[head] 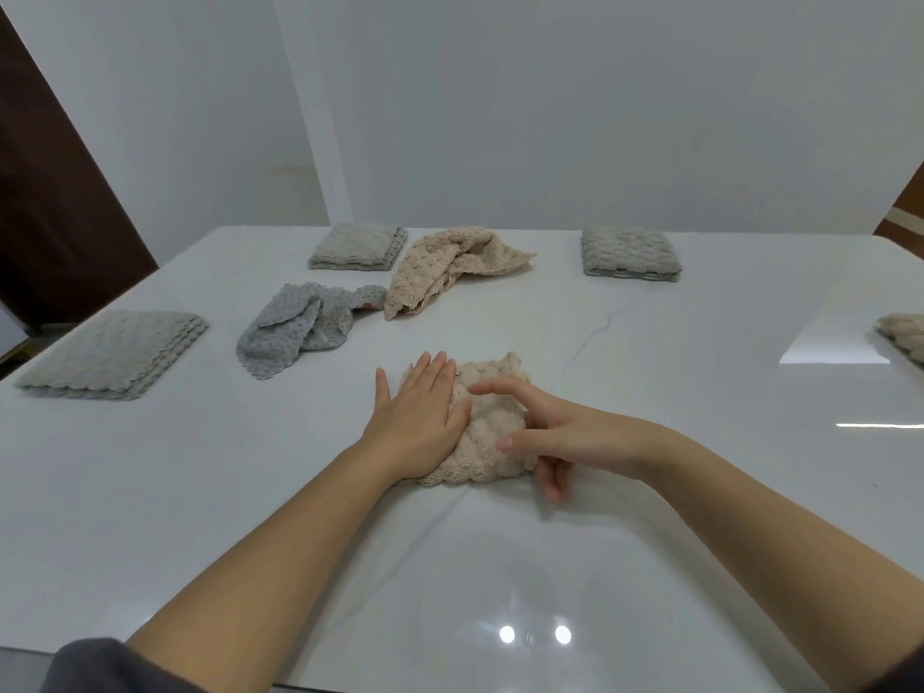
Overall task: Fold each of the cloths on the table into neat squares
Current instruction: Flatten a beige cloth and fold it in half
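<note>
A folded beige cloth (492,422) lies on the white table (650,442) in front of me. My left hand (420,417) presses flat on its left half, fingers straight. Just right of it, my right hand (555,432) hovers over the cloth's right edge with fingers spread and loosely bent, holding nothing. Behind, a crumpled grey cloth (300,327) and a crumpled beige cloth (445,270) lie unfolded. Folded squares sit at the left (115,355), back centre (357,246) and back right (630,254).
Another beige cloth (905,335) shows partly at the right edge of the frame. White walls stand behind the table. A dark brown door (45,192) is at the far left.
</note>
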